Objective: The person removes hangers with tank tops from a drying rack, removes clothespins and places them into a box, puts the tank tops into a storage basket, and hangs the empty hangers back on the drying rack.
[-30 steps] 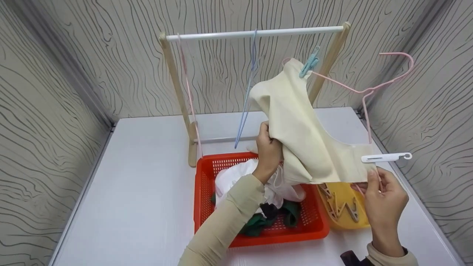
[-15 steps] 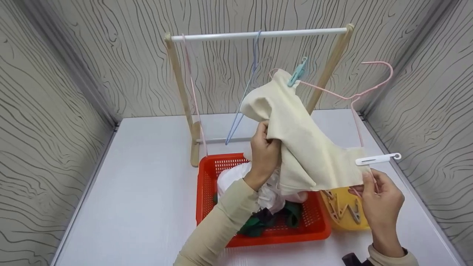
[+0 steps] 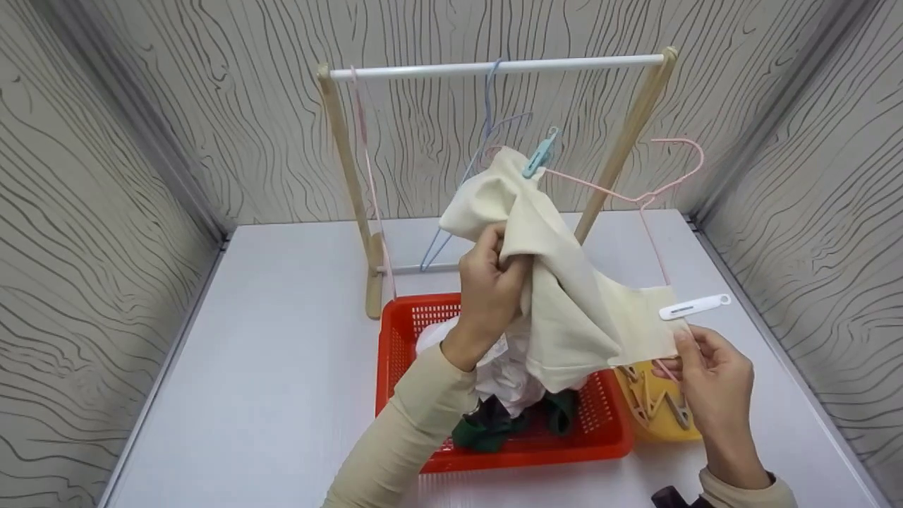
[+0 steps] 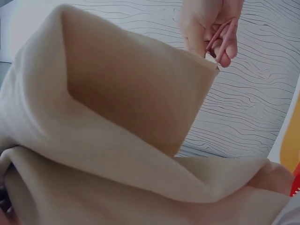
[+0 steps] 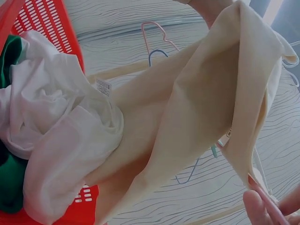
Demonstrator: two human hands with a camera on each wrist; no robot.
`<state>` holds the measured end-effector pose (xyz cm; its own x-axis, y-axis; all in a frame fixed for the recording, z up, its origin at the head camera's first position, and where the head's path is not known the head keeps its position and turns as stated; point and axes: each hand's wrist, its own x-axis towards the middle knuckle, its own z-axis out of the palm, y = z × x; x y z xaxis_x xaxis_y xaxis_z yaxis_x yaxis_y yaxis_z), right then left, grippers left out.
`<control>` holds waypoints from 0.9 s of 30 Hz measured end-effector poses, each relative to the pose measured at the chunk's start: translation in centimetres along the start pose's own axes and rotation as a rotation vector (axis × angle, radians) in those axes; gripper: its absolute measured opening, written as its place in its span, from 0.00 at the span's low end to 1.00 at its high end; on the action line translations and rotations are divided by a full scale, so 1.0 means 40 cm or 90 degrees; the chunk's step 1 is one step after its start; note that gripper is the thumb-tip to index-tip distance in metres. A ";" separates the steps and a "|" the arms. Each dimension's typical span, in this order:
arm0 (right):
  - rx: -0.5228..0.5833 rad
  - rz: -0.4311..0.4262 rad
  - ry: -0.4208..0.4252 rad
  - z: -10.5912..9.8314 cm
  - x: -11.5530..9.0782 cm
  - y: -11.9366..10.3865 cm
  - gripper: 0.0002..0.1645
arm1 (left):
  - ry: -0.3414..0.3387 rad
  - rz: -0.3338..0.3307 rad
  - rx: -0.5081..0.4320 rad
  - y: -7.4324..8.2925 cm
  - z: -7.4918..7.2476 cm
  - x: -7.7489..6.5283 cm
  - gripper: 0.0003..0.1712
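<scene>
A cream cloth garment (image 3: 571, 303) hangs slantwise from a pink hanger (image 3: 642, 201) held in the air. A teal clothespin (image 3: 540, 156) clips its upper end to the hanger; a white clothespin (image 3: 695, 307) sits at its lower right corner. My left hand (image 3: 490, 293) grips a bunched fold of the cloth near its left edge. With thumb and fingers, my right hand (image 3: 716, 377) pinches the hanger's lower right end beside the cloth corner. In the left wrist view, a loop of pink hanger wire (image 4: 225, 40) shows between the right hand's fingers, and the garment (image 4: 122, 140) falls in wide folds.
A red basket (image 3: 621, 437) with white and green clothes stands below the hands. Partly behind it, a yellow container (image 3: 663, 423) holds several clothespins. A rack with a white bar (image 3: 423, 70) stands behind, bearing a pink hanger (image 3: 370, 169) and a blue hanger (image 3: 487, 120).
The hanger, garment and both pegs have moved left, with the upper end dropping lower. Both hands have shifted left with them, and the cloth folds deeper around the left hand.
</scene>
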<state>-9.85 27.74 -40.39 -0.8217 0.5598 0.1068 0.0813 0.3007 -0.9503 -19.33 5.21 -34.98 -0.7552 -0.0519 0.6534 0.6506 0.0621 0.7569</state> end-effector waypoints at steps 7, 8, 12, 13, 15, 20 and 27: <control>0.000 0.003 -0.044 0.004 -0.001 -0.005 0.06 | -0.005 0.026 -0.015 0.047 -0.031 0.013 0.05; -0.006 0.004 -0.050 0.004 -0.002 -0.006 0.06 | -0.008 0.027 -0.020 0.054 -0.036 0.016 0.06; -0.019 -0.010 -0.074 0.002 -0.004 -0.009 0.06 | -0.021 0.014 -0.048 0.078 -0.050 0.022 0.07; -0.020 -0.012 -0.079 0.001 -0.005 -0.010 0.06 | -0.025 0.009 -0.058 0.085 -0.052 0.023 0.07; -0.017 -0.013 -0.093 0.000 -0.007 -0.010 0.08 | -0.029 0.000 -0.081 0.098 -0.058 0.024 0.07; -0.026 -0.023 -0.100 0.004 -0.007 -0.010 0.07 | -0.044 -0.021 -0.103 0.105 -0.072 0.019 0.07; -0.079 -0.052 -0.102 0.011 -0.002 0.017 0.15 | -0.070 -0.031 0.000 0.049 -0.089 -0.017 0.06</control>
<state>-9.97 27.55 -41.20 -0.9071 0.4020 0.1248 0.0708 0.4379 -0.8962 -17.25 1.83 -33.92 -0.7905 0.0547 0.6100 0.6124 0.0627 0.7880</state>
